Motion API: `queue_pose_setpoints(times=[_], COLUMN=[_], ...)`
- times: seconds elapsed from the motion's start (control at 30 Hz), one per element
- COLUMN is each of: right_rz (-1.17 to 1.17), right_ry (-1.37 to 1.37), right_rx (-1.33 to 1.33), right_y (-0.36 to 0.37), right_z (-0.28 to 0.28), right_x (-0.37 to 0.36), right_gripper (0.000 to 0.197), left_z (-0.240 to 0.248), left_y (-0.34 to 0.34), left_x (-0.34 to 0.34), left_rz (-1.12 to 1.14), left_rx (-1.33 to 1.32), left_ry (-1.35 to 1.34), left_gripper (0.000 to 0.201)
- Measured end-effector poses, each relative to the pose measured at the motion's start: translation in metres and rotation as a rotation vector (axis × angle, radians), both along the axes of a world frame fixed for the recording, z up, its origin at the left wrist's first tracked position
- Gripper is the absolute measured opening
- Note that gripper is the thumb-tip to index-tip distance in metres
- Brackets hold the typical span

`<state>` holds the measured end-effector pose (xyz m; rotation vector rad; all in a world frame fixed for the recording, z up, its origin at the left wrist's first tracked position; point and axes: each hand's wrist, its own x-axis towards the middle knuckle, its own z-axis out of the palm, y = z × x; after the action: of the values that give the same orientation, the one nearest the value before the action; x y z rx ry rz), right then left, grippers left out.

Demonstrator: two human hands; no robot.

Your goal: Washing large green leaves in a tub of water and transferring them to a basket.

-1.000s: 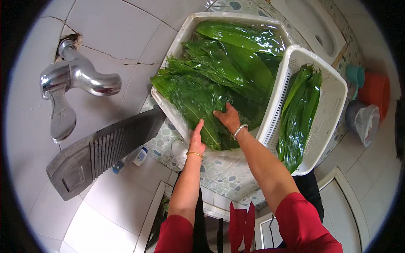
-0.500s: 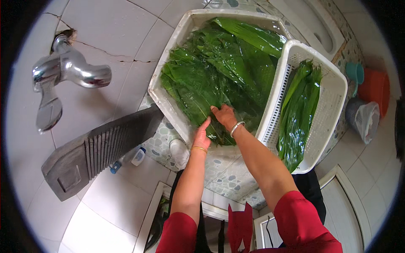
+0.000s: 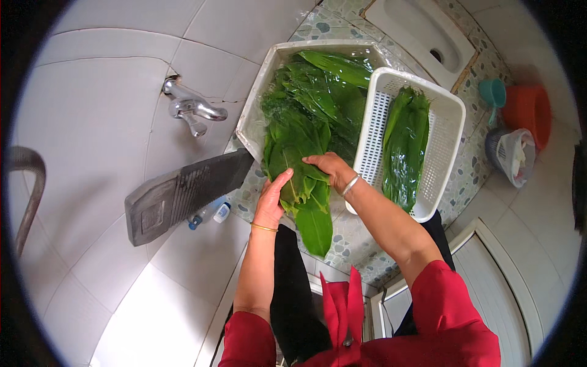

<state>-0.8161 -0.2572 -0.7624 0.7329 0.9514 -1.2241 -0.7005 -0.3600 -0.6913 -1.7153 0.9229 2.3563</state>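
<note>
Both my hands grip a wet bunch of broad green leaves (image 3: 299, 159) at the near side of a white basin (image 3: 251, 105). My left hand (image 3: 271, 199) presses the bunch from the left, thumb on top. On the right, my right hand (image 3: 330, 169) has its thumb over the leaves and its fingers partly hidden. One leaf's tip (image 3: 315, 229) hangs below the bunch, past the basin's near edge. More leaves (image 3: 336, 98) lie in the basin's water. Beside it, a white perforated basket (image 3: 450, 125) overlaps the basin's right side and holds a long bundle of leaves (image 3: 405, 150).
A dark ribbed washboard (image 3: 156, 211) leans at the left, near the chrome tap (image 3: 194, 109) on the tiled wall. Small bottles (image 3: 222, 213) lie beneath it. A white squat toilet (image 3: 422, 40) is at the back right. An orange bucket (image 3: 531, 116) and teal dipper (image 3: 493, 93) stand far right.
My hands have gathered the leaves into a bunch and drawn it toward me, partly over the basin's near edge. The view has shifted, showing more of the left wall.
</note>
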Motion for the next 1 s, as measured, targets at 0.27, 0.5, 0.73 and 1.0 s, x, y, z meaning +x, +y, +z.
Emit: queue_pose_setpoints(times=[0.27, 0.5, 0.73, 1.0], right_rz=[-0.173, -0.328, -0.26, -0.341], right_ry=[-0.263, -0.304, -0.252, -0.284], right_rx=[-0.096, -0.08, -0.099, -0.136], right_y=[0.016, 0.03, 0.052, 0.075], right_z=[-0.025, -0.047, -0.026, -0.005], right_x=[0.023, 0.041, 0.034, 0.033], right_gripper=[0.018, 0.019, 0.017, 0.023], left_z=[0.02, 0.001, -0.051, -0.072], left_y=[0.014, 0.061, 0.001, 0.012], left_x=[0.015, 0.066, 0.088, 0.021], left_rz=[0.177, -0.28, 0.124, 0.117], left_rx=[0.117, -0.213, -0.049, 0.049], left_ry=[0.215, 0.141, -0.184, 0.094], left_gripper=[0.047, 0.057, 0.032, 0.036])
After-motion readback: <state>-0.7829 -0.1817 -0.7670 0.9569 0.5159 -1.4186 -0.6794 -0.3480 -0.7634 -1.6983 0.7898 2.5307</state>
